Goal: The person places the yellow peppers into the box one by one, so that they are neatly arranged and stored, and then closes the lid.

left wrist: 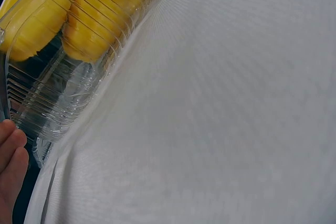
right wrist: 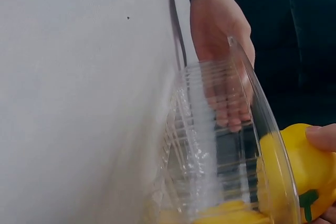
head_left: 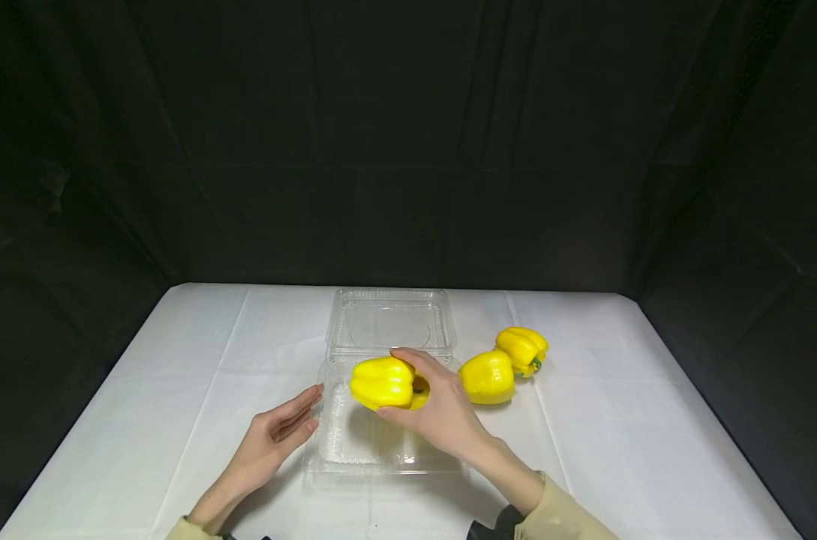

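My right hand (head_left: 442,409) grips a yellow bell pepper (head_left: 381,382) between thumb and fingers, over the base of an opened clear plastic clamshell box (head_left: 340,442). The pepper lies sideways, its green stem toward the palm in the right wrist view. My left hand (head_left: 266,442) is at the box's left side, fingers extended, fingertips right at the rim. Two more yellow bell peppers (head_left: 487,377) (head_left: 521,349) rest on the table right of the box. Through the clear wall, yellow shapes (left wrist: 89,24) show in the left wrist view. The right palm hides the base's right part.
The clear lid (head_left: 389,319) lies folded back behind the base. A white cloth (head_left: 617,420) covers the table, with dark curtains (head_left: 408,150) behind and at both sides.
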Tool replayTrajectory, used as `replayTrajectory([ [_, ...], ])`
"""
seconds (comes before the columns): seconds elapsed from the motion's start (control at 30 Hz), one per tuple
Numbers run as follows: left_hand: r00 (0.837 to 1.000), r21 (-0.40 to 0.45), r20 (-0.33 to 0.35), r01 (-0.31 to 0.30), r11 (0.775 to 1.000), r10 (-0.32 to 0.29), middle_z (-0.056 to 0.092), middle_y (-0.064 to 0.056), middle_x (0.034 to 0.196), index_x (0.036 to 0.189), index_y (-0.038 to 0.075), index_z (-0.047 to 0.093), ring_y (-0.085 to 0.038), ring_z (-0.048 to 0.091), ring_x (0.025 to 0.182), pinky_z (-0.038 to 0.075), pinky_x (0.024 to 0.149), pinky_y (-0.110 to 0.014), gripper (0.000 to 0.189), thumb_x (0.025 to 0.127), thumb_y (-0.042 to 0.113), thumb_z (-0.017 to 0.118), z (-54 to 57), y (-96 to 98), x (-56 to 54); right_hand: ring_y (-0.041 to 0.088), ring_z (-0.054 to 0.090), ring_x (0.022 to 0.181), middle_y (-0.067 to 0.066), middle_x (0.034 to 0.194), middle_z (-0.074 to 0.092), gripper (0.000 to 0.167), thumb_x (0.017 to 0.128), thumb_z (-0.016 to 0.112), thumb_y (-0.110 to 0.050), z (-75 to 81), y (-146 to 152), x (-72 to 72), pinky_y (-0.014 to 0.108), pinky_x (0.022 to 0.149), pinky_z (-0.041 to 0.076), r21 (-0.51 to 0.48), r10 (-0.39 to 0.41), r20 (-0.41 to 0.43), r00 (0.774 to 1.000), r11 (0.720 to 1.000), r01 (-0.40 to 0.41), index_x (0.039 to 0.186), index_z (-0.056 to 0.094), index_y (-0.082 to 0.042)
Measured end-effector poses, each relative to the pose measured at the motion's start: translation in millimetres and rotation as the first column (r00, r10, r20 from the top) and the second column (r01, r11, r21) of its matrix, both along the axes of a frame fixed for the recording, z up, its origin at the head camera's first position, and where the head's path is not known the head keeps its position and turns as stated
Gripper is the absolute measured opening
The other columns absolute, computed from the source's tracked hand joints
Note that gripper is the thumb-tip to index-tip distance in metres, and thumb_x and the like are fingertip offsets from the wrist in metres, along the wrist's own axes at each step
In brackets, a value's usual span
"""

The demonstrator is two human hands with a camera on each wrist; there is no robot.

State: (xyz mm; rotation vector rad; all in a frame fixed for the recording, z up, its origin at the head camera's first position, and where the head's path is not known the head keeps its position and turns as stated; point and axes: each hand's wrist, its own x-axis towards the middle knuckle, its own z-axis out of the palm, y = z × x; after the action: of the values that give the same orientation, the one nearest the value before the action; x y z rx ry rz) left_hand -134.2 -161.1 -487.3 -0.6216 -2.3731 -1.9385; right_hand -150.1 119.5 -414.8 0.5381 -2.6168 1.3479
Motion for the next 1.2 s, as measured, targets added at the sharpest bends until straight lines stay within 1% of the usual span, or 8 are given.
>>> replayTrajectory([
  [0.23, 1.0, 0.002, -0.006, 0.0, 1.0, 0.0, 0.051, -0.02, 0.146, 0.143, -0.005, 0.049, -0.003, 0.052, 0.129, 0.045, 0.106, -0.017, 0.051, 0.097, 0.009, 0.066, -0.2, 0.4, 0.2, 0.019, 0.055, 0.129, -0.006, 0.141, 0.058, 0.077, 0.069, 0.093, -0.027, -1.8, -7.6, 0.5, 0.044, 0.106, 0.049, 0.012, 0.013, -0.015, 1.0, 1.0, -0.013, 0.137, 0.059, -0.024],
  [0.4, 1.0, -0.013, -0.007, -0.007, 1.0, 0.007, 0.051, -0.019, 0.147, 0.143, -0.004, 0.049, -0.009, 0.052, 0.131, 0.045, 0.106, -0.017, 0.051, 0.097, 0.011, 0.066, -0.6, 0.0, 0.4, 0.022, 0.053, 0.131, -0.003, 0.141, 0.058, 0.077, 0.07, 0.092, -0.029, -3.5, -14.4, 0.1, 0.048, 0.106, 0.049, 0.035, 0.034, -0.033, 0.999, 0.999, -0.032, 0.139, 0.058, -0.022],
  [0.6, 1.0, -0.027, -0.001, -0.013, 1.0, 0.013, 0.052, -0.017, 0.147, 0.143, -0.002, 0.05, -0.016, 0.052, 0.132, 0.044, 0.106, -0.017, 0.052, 0.097, 0.013, 0.066, -0.2, -0.1, 0.4, 0.023, 0.052, 0.132, -0.001, 0.143, 0.058, 0.077, 0.071, 0.091, -0.03, -7.0, -21.4, -1.2, 0.047, 0.107, 0.049, 0.059, 0.039, -0.024, 0.999, 0.998, -0.037, 0.14, 0.057, -0.022],
  [0.7, 1.0, -0.03, -0.002, -0.015, 0.999, 0.015, 0.052, -0.016, 0.147, 0.143, -0.002, 0.05, -0.014, 0.052, 0.132, 0.044, 0.106, -0.017, 0.051, 0.097, 0.013, 0.066, 0.2, -0.1, 0.3, 0.023, 0.052, 0.133, 0.0, 0.143, 0.057, 0.077, 0.071, 0.091, -0.03, -9.2, -24.2, -2.0, 0.047, 0.109, 0.048, 0.057, 0.047, -0.021, 0.999, 0.997, -0.046, 0.14, 0.057, -0.019],
  [0.87, 1.0, -0.032, -0.001, -0.015, 0.999, 0.015, 0.051, -0.016, 0.148, 0.144, -0.002, 0.05, -0.01, 0.052, 0.131, 0.044, 0.106, -0.016, 0.051, 0.097, 0.013, 0.066, 0.3, -0.7, 0.8, 0.023, 0.049, 0.136, 0.0, 0.146, 0.055, 0.079, 0.072, 0.09, -0.029, -12.5, -29.6, -3.3, 0.045, 0.114, 0.044, 0.049, 0.066, 0.002, 0.998, 0.997, -0.066, 0.141, 0.055, -0.016],
  [0.93, 1.0, -0.034, -0.002, -0.015, 0.999, 0.015, 0.051, -0.016, 0.148, 0.144, -0.002, 0.05, -0.014, 0.052, 0.132, 0.044, 0.106, -0.016, 0.052, 0.097, 0.013, 0.066, 0.2, -0.8, 0.9, 0.023, 0.049, 0.137, 0.0, 0.147, 0.054, 0.079, 0.072, 0.09, -0.029, -13.8, -31.7, -3.8, 0.045, 0.116, 0.042, 0.048, 0.07, 0.008, 0.997, 0.996, -0.071, 0.141, 0.055, -0.015],
  [1.07, 1.0, -0.04, 0.001, -0.015, 0.999, 0.015, 0.051, -0.015, 0.148, 0.144, -0.002, 0.049, -0.027, 0.051, 0.133, 0.044, 0.106, -0.017, 0.052, 0.097, 0.014, 0.066, -0.1, -0.6, 0.7, 0.023, 0.05, 0.135, -0.002, 0.146, 0.053, 0.078, 0.072, 0.091, -0.028, -17.9, -34.6, -5.4, 0.044, 0.114, 0.044, 0.055, 0.063, 0.004, 0.998, 0.996, -0.063, 0.14, 0.056, -0.014],
  [1.2, 1.0, -0.044, 0.002, -0.015, 0.999, 0.015, 0.051, -0.015, 0.148, 0.144, -0.002, 0.05, -0.028, 0.051, 0.133, 0.044, 0.106, -0.017, 0.052, 0.097, 0.015, 0.066, 0.0, -0.6, 0.6, 0.022, 0.053, 0.131, -0.002, 0.144, 0.053, 0.077, 0.071, 0.091, -0.027, -22.7, -35.8, -6.9, 0.043, 0.111, 0.047, 0.07, 0.058, -0.011, 0.998, 0.996, -0.057, 0.139, 0.057, -0.014],
])
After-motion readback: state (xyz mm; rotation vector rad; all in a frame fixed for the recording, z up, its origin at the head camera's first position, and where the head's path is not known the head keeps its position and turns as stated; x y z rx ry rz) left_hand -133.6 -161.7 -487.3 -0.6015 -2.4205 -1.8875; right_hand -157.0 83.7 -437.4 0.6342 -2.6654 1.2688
